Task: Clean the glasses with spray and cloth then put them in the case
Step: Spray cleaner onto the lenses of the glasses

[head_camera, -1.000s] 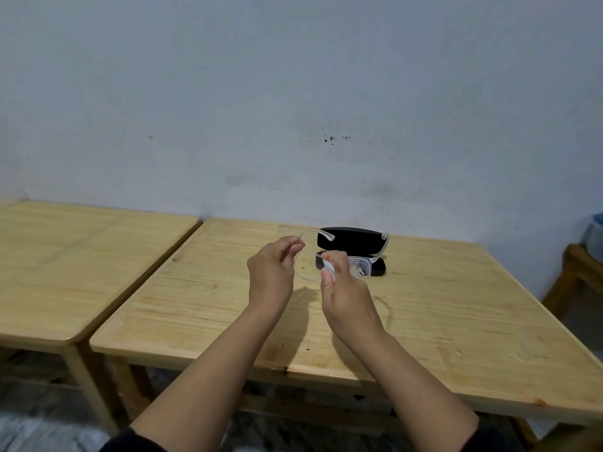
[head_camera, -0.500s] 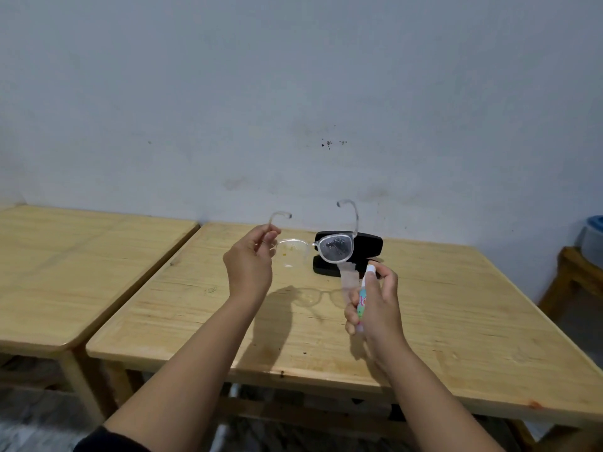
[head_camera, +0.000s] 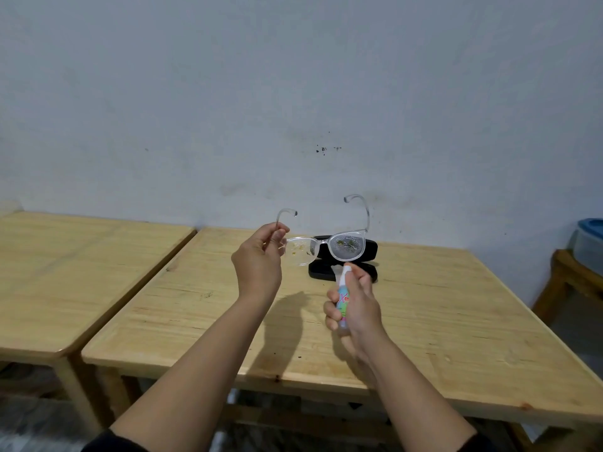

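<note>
My left hand (head_camera: 259, 261) holds clear-framed glasses (head_camera: 323, 247) by the left temple, up above the table, temples pointing away and up. Both lenses carry yellowish smudges, and the right lens looks misted. My right hand (head_camera: 355, 305) grips a small spray bottle (head_camera: 342, 296) with a white nozzle and a coloured label, just below the right lens, nozzle toward it. A black glasses case (head_camera: 372, 247) stands open on the table behind the glasses, partly hidden by them. No cloth is in view.
The wooden table (head_camera: 440, 321) stands against a grey wall. A second wooden table (head_camera: 65, 272) stands close on the left with a narrow gap between them. At the far right a blue-lidded container (head_camera: 590, 243) rests on a wooden stand.
The glasses were close together with both hands a second ago. The left hand has since lifted them up and left with temples unfolded, and the right hand has dropped below with the spray bottle.
</note>
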{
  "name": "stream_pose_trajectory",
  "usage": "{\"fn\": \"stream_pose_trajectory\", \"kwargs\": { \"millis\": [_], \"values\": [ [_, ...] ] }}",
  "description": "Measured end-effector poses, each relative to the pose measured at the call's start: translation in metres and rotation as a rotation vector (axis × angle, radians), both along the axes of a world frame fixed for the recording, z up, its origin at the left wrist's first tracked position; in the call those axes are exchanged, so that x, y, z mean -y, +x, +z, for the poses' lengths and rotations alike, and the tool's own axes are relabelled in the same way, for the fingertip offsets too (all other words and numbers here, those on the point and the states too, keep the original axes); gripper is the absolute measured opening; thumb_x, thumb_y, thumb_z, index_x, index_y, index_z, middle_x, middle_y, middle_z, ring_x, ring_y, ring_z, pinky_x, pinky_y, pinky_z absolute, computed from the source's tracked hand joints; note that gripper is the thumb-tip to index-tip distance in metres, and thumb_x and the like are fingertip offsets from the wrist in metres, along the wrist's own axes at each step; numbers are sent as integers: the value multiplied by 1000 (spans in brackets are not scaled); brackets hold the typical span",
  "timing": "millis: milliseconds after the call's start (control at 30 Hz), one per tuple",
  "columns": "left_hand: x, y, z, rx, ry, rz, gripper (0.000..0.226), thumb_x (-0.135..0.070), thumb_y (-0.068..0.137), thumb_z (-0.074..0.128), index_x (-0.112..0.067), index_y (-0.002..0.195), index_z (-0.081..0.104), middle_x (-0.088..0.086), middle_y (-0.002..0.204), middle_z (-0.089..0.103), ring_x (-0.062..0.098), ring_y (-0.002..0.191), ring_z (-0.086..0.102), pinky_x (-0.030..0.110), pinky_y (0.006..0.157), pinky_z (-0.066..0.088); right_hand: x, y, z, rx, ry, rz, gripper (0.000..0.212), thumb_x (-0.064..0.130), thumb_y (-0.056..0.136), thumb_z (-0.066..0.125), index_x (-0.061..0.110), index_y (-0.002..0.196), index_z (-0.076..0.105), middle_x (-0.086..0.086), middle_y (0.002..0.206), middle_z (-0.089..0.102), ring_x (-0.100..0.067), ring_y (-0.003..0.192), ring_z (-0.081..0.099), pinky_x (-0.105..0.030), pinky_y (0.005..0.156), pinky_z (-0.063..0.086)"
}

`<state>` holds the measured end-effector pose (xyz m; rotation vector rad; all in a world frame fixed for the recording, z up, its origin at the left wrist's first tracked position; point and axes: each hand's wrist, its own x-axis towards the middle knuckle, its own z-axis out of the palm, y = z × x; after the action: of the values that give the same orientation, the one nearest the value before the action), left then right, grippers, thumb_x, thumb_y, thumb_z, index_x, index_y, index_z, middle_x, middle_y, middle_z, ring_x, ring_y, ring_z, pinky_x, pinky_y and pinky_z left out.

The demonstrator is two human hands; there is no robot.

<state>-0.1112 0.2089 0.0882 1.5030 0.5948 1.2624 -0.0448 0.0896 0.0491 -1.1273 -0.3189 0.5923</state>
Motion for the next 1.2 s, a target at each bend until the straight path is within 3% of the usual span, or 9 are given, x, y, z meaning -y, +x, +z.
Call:
{"fn": "stream_pose_trajectory", "kwargs": {
  "millis": [267,433,567,667,833,900,1000,1067,1200],
  "values": [
    [10,5,0,-30,29,-21,19,-12,91,54,-21,80,67,-6,68,63,10,70,61,34,80,56,-21,-14,-3,255,-69,35,8,28,100,38,29,99,45,-4,57,42,-11,33,32,-15,32,29],
    [6,0,0,-42,37,-5,19,-13,91,55,-22,79,66,-2,68,63,13,71,61,36,81,56,-17,-13,-6,297,-143,71,14,28,100,35,32,112,42,-5,64,46,-15,39,39,-20,37,35],
    [2,-3,1,-59,46,7,17,-13,91,55,-20,81,67,3,71,63,15,71,61,36,81,55,1,-4,-15,473,-284,9,35,18,96,34,51,105,38,-6,78,50,-19,56,49,-32,50,47],
    [2,-3,1,-71,35,8,16,-14,91,55,-19,83,67,2,74,64,15,72,62,36,82,55,21,8,-19,678,-405,-57,35,22,98,35,49,120,31,-4,84,57,-17,66,54,-37,60,48],
    [11,8,-1,-84,48,-11,16,-16,91,55,-21,83,67,2,72,63,15,70,61,38,83,55,67,31,-16,880,-535,-207,39,35,91,39,47,127,31,4,115,57,-23,92,54,-37,81,47],
    [18,16,-3,-91,52,-27,16,-17,91,55,-23,81,66,2,71,63,16,70,61,41,84,54,88,39,-13,932,-564,-280,39,27,94,46,39,130,37,8,115,56,-22,91,55,-33,76,45],
    [31,29,-6,-102,61,-57,17,-18,90,55,-25,80,66,0,70,63,19,72,62,43,84,54,122,46,-7,919,-582,-339,41,22,93,56,36,129,43,5,103,58,-14,73,55,-30,63,51],
    [41,39,-9,-107,67,-82,18,-18,90,55,-26,79,66,-2,69,63,22,73,64,43,84,54,143,48,-2,891,-593,-372,44,19,90,61,32,129,47,5,106,58,-4,74,55,-9,57,48],
    [66,59,-15,-121,76,-132,15,-18,90,55,-20,84,68,-2,73,66,23,76,67,26,77,51,180,51,1,761,-558,-457,47,9,85,66,27,126,55,6,106,57,14,76,58,2,56,41]
  ]
}}
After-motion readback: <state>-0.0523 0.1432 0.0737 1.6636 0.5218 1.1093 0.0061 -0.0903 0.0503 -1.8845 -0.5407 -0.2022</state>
